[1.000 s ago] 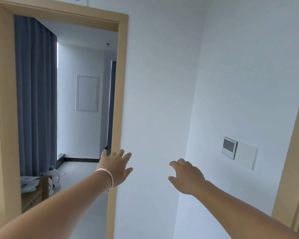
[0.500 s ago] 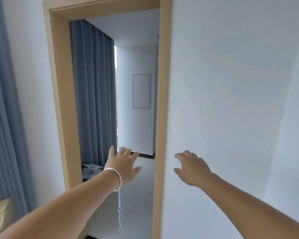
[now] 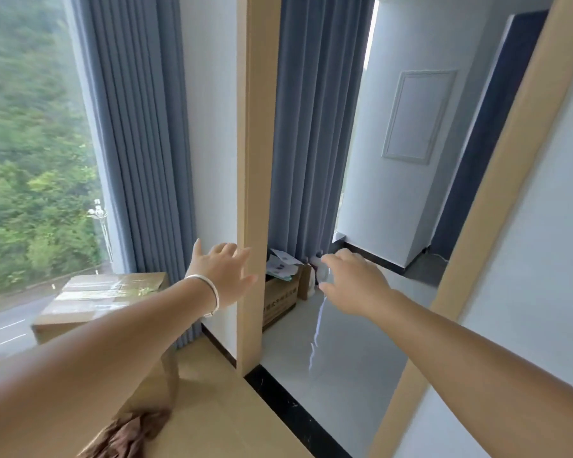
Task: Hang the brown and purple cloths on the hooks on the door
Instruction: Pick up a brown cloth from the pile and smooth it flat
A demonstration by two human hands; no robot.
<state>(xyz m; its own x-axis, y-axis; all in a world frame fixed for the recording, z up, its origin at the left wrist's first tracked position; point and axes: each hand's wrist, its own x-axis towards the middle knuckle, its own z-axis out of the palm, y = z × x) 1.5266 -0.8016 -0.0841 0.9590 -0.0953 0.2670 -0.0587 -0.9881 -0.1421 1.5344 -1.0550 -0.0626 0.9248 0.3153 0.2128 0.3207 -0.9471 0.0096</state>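
left grip (image 3: 224,272) released, empty | right grip (image 3: 354,282) released, empty | brown cloth (image 3: 126,436) bunched on floor, long axis lower-left to upper-right

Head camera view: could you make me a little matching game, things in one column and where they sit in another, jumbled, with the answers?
Things:
1. brown cloth
2. taped cardboard box
3. silver bracelet
4. open box of papers

Places:
A. on the left wrist
B. on the floor beyond the door frame, at the foot of the far curtain
C. by the window
D. on the wooden surface at the bottom edge

Pairs: 1-D, 2-C, 3-A, 4-B
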